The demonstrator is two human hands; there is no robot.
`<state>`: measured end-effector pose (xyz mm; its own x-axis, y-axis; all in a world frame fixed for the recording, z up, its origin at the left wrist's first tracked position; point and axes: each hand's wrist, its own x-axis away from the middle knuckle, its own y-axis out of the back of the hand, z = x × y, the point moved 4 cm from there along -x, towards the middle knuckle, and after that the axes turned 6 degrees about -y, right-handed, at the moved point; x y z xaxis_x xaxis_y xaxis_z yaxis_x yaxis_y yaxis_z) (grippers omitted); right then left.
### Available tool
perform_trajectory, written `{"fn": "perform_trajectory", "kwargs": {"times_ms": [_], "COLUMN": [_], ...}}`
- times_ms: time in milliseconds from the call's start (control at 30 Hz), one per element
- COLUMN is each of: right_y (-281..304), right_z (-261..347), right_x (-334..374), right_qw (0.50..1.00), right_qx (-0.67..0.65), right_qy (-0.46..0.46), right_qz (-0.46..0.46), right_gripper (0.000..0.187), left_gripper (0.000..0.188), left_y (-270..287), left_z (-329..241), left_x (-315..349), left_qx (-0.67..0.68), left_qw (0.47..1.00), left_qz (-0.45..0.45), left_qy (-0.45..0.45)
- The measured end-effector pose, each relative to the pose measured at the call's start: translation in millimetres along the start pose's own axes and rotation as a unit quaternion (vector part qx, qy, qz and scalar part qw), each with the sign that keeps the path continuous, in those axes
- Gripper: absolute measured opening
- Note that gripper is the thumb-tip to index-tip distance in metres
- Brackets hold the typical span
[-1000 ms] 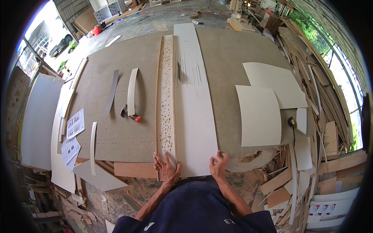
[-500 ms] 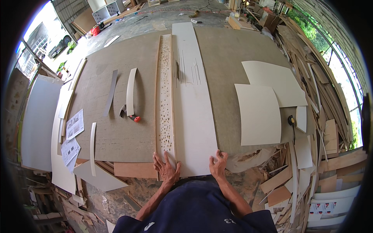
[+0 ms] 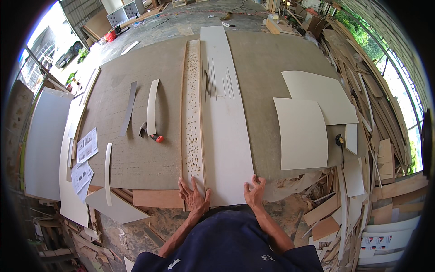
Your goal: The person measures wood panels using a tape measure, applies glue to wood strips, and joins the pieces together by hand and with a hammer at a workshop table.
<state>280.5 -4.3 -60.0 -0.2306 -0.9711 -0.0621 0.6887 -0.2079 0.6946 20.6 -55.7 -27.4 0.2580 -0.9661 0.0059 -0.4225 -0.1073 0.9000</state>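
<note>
A long white board [image 3: 225, 149] lies lengthwise in front of me on a large brown panel [image 3: 265, 68]. Against its left side is a narrow strip [image 3: 193, 104] with thin wooden edges and a pale face dotted with holes. My left hand [image 3: 195, 197] rests at the strip's near end with fingers spread, the thumb by the seam with the white board. At the board's near right corner is my right hand [image 3: 254, 192], fingers bent and apart, the thumb over the board and the others by its edge. Several thin dark lines [image 3: 226, 85] mark the board's far half.
Left on the panel lie a hammer [image 3: 156, 137], a pale curved strip [image 3: 153, 106], a grey strip [image 3: 129, 108] and printed sheets [image 3: 87, 144]. Cream panels [image 3: 301, 136] and a tape measure [image 3: 339, 140] lie right. Wood offcuts [image 3: 358, 77] pile along the right side.
</note>
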Motion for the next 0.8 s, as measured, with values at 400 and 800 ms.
{"fn": "perform_trajectory", "kwargs": {"times_ms": [400,800], "right_y": [-1.2,2.2], "right_z": [-1.6,4.4], "right_x": [-0.3,-0.8], "right_qw": [1.0,1.0], "right_qx": [0.005,0.004], "right_qy": [-0.003,-0.008], "right_qz": [0.007,0.012], "right_gripper": [0.051,0.052], "left_gripper": [0.093,0.093], "left_y": [-0.3,0.8], "left_z": [0.0,-0.7], "left_x": [0.4,0.3], "left_qx": [-0.002,-0.002], "left_qw": [1.0,1.0], "left_qz": [0.004,0.004], "left_qy": [0.002,0.002]}}
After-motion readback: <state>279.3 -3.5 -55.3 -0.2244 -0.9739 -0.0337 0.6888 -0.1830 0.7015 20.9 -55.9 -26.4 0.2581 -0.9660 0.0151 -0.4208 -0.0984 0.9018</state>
